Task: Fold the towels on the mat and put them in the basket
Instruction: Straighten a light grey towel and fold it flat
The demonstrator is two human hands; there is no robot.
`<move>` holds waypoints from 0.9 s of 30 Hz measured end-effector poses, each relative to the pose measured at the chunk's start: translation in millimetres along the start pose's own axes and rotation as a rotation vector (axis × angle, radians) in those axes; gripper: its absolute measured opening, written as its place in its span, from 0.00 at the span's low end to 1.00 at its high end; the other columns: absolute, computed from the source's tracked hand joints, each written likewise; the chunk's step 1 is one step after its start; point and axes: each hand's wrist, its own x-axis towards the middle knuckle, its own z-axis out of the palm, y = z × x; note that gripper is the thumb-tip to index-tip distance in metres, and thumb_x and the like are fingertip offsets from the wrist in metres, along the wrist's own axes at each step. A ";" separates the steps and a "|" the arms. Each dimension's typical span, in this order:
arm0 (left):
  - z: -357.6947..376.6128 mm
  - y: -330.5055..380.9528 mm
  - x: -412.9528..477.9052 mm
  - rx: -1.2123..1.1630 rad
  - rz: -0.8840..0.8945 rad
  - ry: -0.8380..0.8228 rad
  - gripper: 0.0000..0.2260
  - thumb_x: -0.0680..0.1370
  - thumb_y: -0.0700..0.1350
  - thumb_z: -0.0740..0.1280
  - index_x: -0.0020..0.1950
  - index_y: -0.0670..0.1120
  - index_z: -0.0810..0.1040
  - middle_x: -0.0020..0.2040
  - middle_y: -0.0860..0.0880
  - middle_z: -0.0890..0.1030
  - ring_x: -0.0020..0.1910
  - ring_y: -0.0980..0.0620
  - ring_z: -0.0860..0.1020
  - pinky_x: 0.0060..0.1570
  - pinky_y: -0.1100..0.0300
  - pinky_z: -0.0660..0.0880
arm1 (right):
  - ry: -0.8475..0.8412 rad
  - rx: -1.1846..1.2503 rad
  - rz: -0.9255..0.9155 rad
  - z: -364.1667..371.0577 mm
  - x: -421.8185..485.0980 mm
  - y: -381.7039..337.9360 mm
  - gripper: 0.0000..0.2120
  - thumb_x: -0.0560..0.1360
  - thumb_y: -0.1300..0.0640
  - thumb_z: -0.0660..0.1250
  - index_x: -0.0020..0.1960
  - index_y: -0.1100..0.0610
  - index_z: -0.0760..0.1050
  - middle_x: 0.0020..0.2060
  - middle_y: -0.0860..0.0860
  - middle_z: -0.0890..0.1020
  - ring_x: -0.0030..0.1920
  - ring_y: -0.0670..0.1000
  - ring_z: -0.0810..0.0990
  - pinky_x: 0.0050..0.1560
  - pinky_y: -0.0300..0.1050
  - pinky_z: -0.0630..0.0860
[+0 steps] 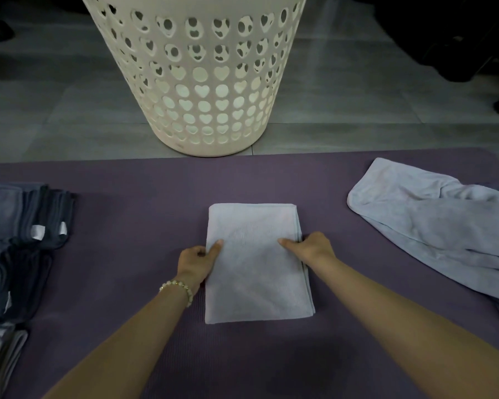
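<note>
A pale lilac towel (256,272), folded into a tall rectangle, lies in the middle of the purple mat (127,226). My left hand (197,262) grips its left edge, thumb on top and fingers curled under. My right hand (311,249) grips its right edge the same way. A second pale towel (432,223) lies crumpled on the mat at the right. The cream plastic basket (196,70), pierced with round and heart-shaped holes, stands on the floor just beyond the mat's far edge; its inside is hidden.
Several dark blue and grey folded towels (23,240) are stacked along the mat's left side. Grey floor tiles (357,110) surround the basket. Dark objects (449,33) stand at the far right corner.
</note>
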 end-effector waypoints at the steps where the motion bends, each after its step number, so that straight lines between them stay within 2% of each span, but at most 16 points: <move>1: -1.5 1.2 -0.4 -0.002 -0.007 -0.012 0.18 0.73 0.56 0.70 0.36 0.41 0.74 0.35 0.47 0.76 0.33 0.52 0.73 0.32 0.63 0.71 | -0.025 0.081 0.019 -0.6 -1.8 -1.6 0.27 0.68 0.43 0.74 0.57 0.62 0.77 0.54 0.55 0.81 0.53 0.55 0.80 0.52 0.47 0.78; 4: -6.3 3.4 -2.0 -0.043 -0.050 -0.062 0.17 0.74 0.56 0.69 0.40 0.42 0.78 0.39 0.48 0.79 0.38 0.52 0.76 0.35 0.64 0.72 | -0.101 0.296 0.095 -4.0 -6.8 -4.7 0.30 0.68 0.49 0.76 0.62 0.65 0.73 0.59 0.57 0.78 0.59 0.57 0.77 0.53 0.45 0.73; 6: -8.7 3.0 -2.1 -0.081 -0.087 -0.086 0.15 0.74 0.56 0.69 0.40 0.44 0.77 0.41 0.48 0.79 0.41 0.51 0.77 0.37 0.63 0.72 | -0.171 0.331 0.120 -5.2 -8.1 -4.7 0.34 0.66 0.49 0.78 0.65 0.64 0.71 0.61 0.55 0.77 0.62 0.56 0.76 0.53 0.45 0.71; 8: -9.4 2.1 -2.6 -0.099 -0.089 -0.094 0.15 0.74 0.56 0.69 0.40 0.44 0.77 0.42 0.48 0.79 0.42 0.50 0.77 0.38 0.62 0.74 | -0.198 0.302 0.106 -4.3 -9.0 -3.4 0.34 0.65 0.49 0.78 0.65 0.63 0.72 0.61 0.55 0.77 0.59 0.55 0.77 0.50 0.43 0.72; 12: -7.7 0.5 -1.8 -0.133 -0.102 -0.082 0.14 0.75 0.55 0.69 0.39 0.44 0.77 0.47 0.46 0.80 0.50 0.46 0.78 0.51 0.57 0.76 | -0.163 0.323 0.031 -0.8 -9.5 0.3 0.24 0.66 0.52 0.78 0.57 0.61 0.76 0.55 0.55 0.81 0.46 0.52 0.78 0.46 0.43 0.75; 15: -7.9 -0.9 -0.8 -0.180 -0.128 -0.099 0.13 0.74 0.55 0.70 0.42 0.44 0.79 0.51 0.44 0.81 0.53 0.46 0.79 0.57 0.54 0.76 | -0.188 0.414 0.074 -2.0 -11.8 2.5 0.27 0.67 0.52 0.77 0.60 0.63 0.73 0.54 0.54 0.78 0.54 0.54 0.77 0.50 0.43 0.72; 17: -8.0 -0.4 -1.3 -0.185 -0.138 -0.104 0.13 0.74 0.54 0.70 0.42 0.45 0.78 0.52 0.44 0.81 0.54 0.46 0.79 0.58 0.54 0.75 | -0.224 0.433 0.110 -3.7 -11.3 3.5 0.31 0.67 0.51 0.77 0.63 0.63 0.71 0.55 0.54 0.77 0.59 0.55 0.76 0.52 0.43 0.70; 21: -7.3 2.2 -3.1 -0.183 -0.142 -0.080 0.12 0.74 0.54 0.70 0.40 0.45 0.78 0.51 0.44 0.81 0.53 0.45 0.79 0.56 0.54 0.76 | -0.339 0.430 0.127 -2.9 -7.3 2.4 0.32 0.64 0.49 0.79 0.62 0.60 0.74 0.56 0.53 0.80 0.56 0.53 0.78 0.59 0.48 0.74; 24: -8.4 2.3 -4.5 -0.180 -0.145 -0.086 0.12 0.75 0.53 0.69 0.39 0.46 0.77 0.52 0.44 0.80 0.52 0.46 0.79 0.55 0.55 0.75 | -0.374 0.445 0.082 -4.1 -10.5 0.2 0.22 0.68 0.51 0.76 0.58 0.57 0.75 0.49 0.51 0.81 0.47 0.50 0.79 0.43 0.43 0.76; 25: -8.6 2.3 -4.5 -0.181 -0.150 -0.094 0.12 0.75 0.53 0.69 0.40 0.45 0.78 0.52 0.44 0.80 0.52 0.46 0.79 0.54 0.55 0.75 | -0.393 0.462 0.079 -6.2 -11.5 0.6 0.21 0.68 0.52 0.76 0.57 0.58 0.75 0.48 0.51 0.82 0.46 0.50 0.80 0.40 0.42 0.75; 27: -9.3 4.5 -6.4 -0.206 -0.171 -0.118 0.12 0.75 0.53 0.69 0.45 0.43 0.79 0.53 0.44 0.80 0.50 0.48 0.78 0.51 0.57 0.75 | -0.469 0.524 0.091 -9.4 -12.4 3.9 0.26 0.65 0.52 0.77 0.60 0.60 0.76 0.51 0.53 0.83 0.51 0.53 0.82 0.47 0.46 0.78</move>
